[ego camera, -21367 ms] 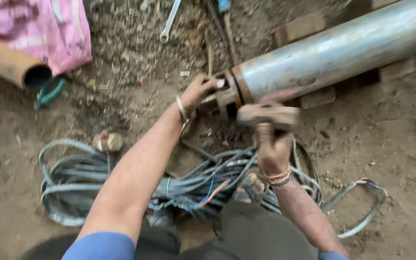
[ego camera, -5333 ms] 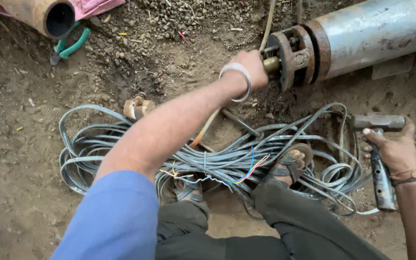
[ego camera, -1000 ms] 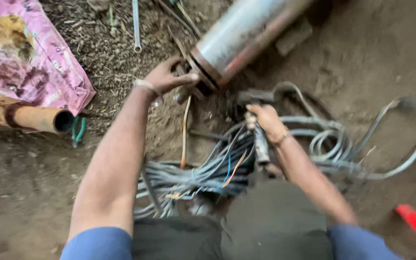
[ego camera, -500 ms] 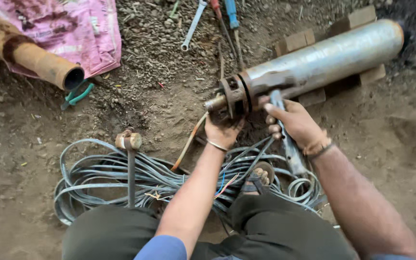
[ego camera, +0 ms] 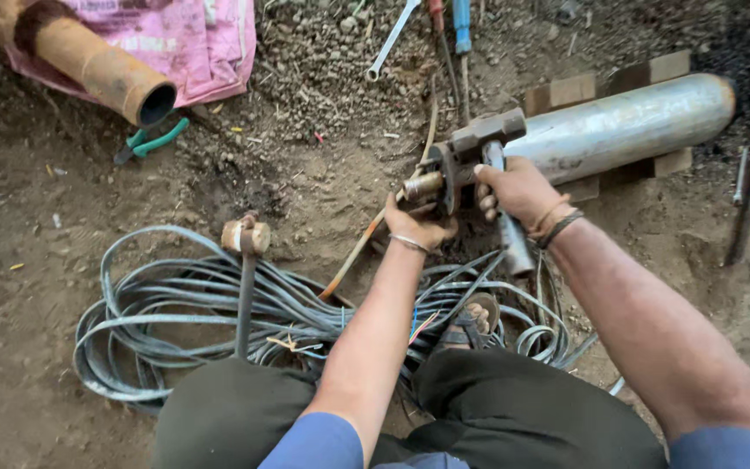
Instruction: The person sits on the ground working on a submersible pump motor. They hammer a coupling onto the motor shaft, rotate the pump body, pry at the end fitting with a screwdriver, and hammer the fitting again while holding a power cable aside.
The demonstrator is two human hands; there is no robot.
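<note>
Since half a second ago the right hand (ego camera: 514, 187) has raised its hammer (ego camera: 490, 137), so the head now sits at the near end of the metal cylinder (ego camera: 627, 126) instead of pointing down toward the knees. That hand is clenched around the hammer's handle, close under the head. The left hand (ego camera: 423, 227) has shifted little; it cups the underside of the short brass stub (ego camera: 424, 185) that sticks out of the cylinder's end flange, fingers curled on it, likely to steady it for a blow.

1 long grey cylinder lies on its side on bare dirt, propped on wooden blocks (ego camera: 573, 89) that keep it off the ground and stop it rolling. Its flanged end faces the person, who squats with both knees spread.

Between the knees and the cylinder lies 1 loose coil of grey cable (ego camera: 167, 300), with coloured wires showing at a cut end. A 2nd hammer (ego camera: 245, 260) rests on the coil, head up by the dirt, handle toward the left knee, within easy reach.

Farther off: 1 rusty pipe (ego camera: 101, 69) lying over a pink sack (ego camera: 210, 43), 1 pair of green-handled pliers (ego camera: 151, 143) just beside the pipe mouth, 1 spanner (ego camera: 390, 39), and 2 screwdrivers (ego camera: 462, 22) at the top edge
</note>
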